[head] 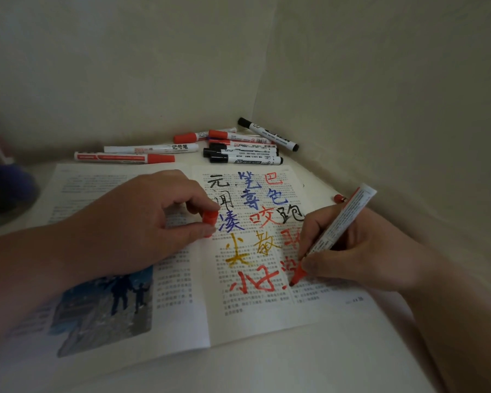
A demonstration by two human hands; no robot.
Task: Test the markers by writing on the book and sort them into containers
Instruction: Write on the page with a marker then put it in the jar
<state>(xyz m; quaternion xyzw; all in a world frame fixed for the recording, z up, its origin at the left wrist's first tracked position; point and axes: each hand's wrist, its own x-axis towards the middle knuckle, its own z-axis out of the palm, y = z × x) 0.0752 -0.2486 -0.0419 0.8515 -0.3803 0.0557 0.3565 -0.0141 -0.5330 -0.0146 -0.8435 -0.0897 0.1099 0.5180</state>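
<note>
An open book (pixel 182 313) lies flat before me, its right page covered with black, blue, red and yellow characters. My right hand (pixel 352 251) grips an uncapped red marker (pixel 338 228), tip down on the page at the lower right of the writing. My left hand (pixel 142 222) rests on the left page and pinches the marker's red cap (pixel 210 218) between thumb and fingers.
Several capped red and black markers (pixel 238 148) lie in a loose pile beyond the book, near the wall corner. A small red object (pixel 338 198) sits by the right wall. A dark blurred shape (pixel 9 188) stands at the far left.
</note>
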